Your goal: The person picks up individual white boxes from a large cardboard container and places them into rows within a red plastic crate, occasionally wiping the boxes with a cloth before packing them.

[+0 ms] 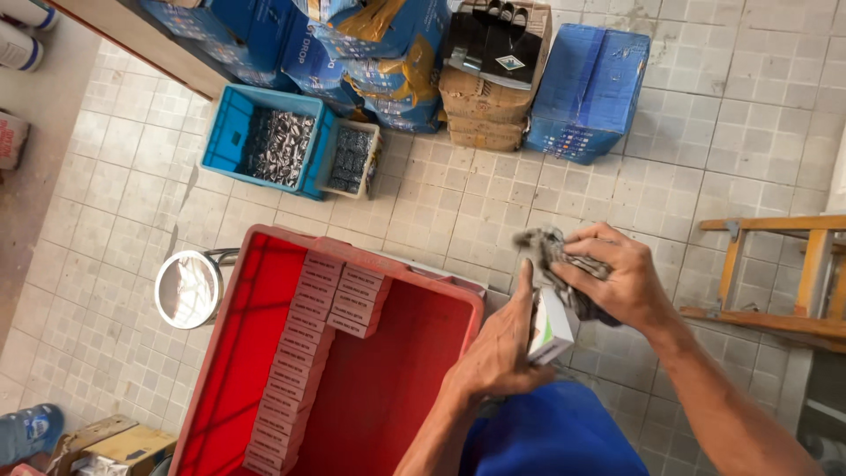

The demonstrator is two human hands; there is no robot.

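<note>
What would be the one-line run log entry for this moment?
left hand: holds small white box | right hand: grips grey cloth over box | red crate: rows of small boxes

1. The small white box (pixel 552 326) against the left hand (pixel 502 348) looks like smooth, faintly glossy cardboard.
2. The grey rag (pixel 548 249) under the right hand (pixel 617 278) is soft, matt cloth.
3. The red crate (pixel 264 353) left of the hands is smooth, slightly shiny plastic.
4. The stacked boxes (pixel 304 339) inside it are matt card.
5. The floor tiles (pixel 458 211) beyond the hands look matt and worn.
6. The ladder (pixel 793 273) to the right is bare wood.
</note>
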